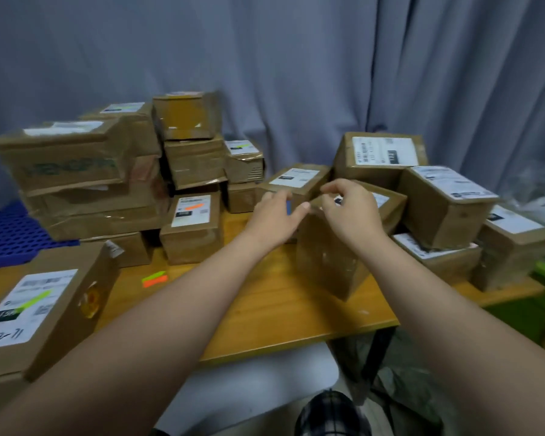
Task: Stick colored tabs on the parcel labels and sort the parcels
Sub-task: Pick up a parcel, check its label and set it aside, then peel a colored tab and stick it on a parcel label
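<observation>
**A:** What's on the bench point(265, 313), biggest first?

**B:** Parcels. There's a pile point(76, 165) in the upper left of the frame, some with tabs on their labels. A lot point(447, 215) right of centre has no tabs that I can see. The parcel point(328, 259) in hand stands mid-frame on the bench, right under both hands.

**A:** How would it handle?

**B:** It's stiff cardboard and I'd guess fairly light. The taped front looks glossy, so probably slick. I'd take it by two opposite side walls, not by the tape.

**A:** And the hands?

**B:** The left hand point(274, 218) pinches the blue tabs point(288, 207) between thumb and fingers. The right hand point(350, 215) is curled over the parcel's top with its fingertips drawn close together. I cannot tell if it holds a tab.

**A:** The tabs themselves?

**B:** Thin, limp and sticky, I'd judge, so best pinched at the free end. Loose tabs point(154, 278), one green and one orange, lie on the bench at centre left.

**A:** Anything you can't see?

**B:** The label point(381, 199) is mostly under the right hand. The print is blurred everywhere. The box point(88, 272) at lower left is cut off by the frame's edge.
</observation>
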{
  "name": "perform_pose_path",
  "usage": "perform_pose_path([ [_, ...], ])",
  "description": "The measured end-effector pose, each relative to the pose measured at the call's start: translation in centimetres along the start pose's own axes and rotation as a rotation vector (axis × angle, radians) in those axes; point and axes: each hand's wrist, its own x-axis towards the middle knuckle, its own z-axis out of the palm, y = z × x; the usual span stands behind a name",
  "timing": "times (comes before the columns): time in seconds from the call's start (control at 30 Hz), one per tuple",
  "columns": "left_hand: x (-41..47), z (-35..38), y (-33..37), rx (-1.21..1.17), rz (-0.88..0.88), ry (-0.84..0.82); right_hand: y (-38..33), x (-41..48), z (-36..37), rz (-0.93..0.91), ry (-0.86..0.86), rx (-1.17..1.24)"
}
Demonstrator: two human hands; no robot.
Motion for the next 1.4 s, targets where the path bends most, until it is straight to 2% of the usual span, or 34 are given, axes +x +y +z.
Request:
perform_pose_path([
  [0.13,1.2,2.8,2.2,-0.236,-0.177,-0.136,3.8,-1.2,-2.4,0.177,0.081,-0.005],
  [0.2,0.9,3.8,2.2,-0.423,-0.285,-0.187,4.8,-2.0,-2.6,0.277,0.1,0.071],
  [0.3,-0.9,4.0,1.9,-0.692,-0.376,-0.117,5.0,-3.7,-1.8,0.413,0.092,0.373],
  [0.4,-4.1,3.5,0.3,-0.82,-0.331,-0.031,4.1,-5.9,-0.2,0.491,0.092,0.636],
  [0.57,-9.9,1.8,-2.9,-0.85,-0.148,0.08,0.5,-9.4,1.7,0.286,0.179,0.696],
  [0.67,-11.6,-0.4,-4.3,-0.871,-0.105,0.143,-1.8,-10.4,2.4,0.16,0.197,0.692],
  [0.8,-13.1,-3.2,-5.9,-0.847,-0.091,0.14,-4.5,-10.9,3.2,0.077,0.14,0.693],
  [0.97,-14.5,-5.2,-7.4,-0.809,-0.097,0.191,-6.2,-10.5,4.2,0.099,-0.001,0.795],
  [1.13,-15.0,-6.4,-7.6,-0.778,-0.12,0.23,-6.2,-9.9,5.0,0.244,-0.26,0.866],
  [1.27,-14.6,-6.7,-7.6,-0.693,-0.181,0.23,-6.3,-9.0,5.1,0.337,-0.348,0.784],
  [1.4,-13.7,-7.7,-7.5,-0.613,-0.33,0.178,-6.7,-7.2,4.5,0.379,-0.475,0.637],
])
